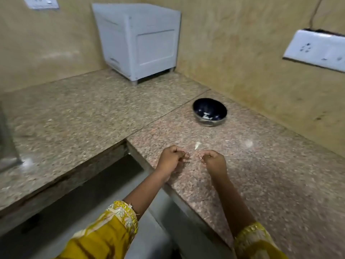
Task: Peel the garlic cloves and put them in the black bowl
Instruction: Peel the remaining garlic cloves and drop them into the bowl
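Observation:
The black bowl (209,111) stands on the granite counter (261,174) far ahead of my hands, with a few pale garlic pieces inside. My left hand (172,157) and my right hand (212,159) hover close together over the counter, fingers curled. Each seems to pinch something small and pale at the fingertips; blur hides whether it is a clove or skin. A pale scrap of garlic skin (197,145) lies on the counter just beyond my fingers. Another pale fleck (248,143) lies to the right.
A white plastic box (138,40) stands in the back corner against the wall. A socket panel (315,49) is on the right wall. The counter has a lower gap (93,184) on my left, beside its front edge.

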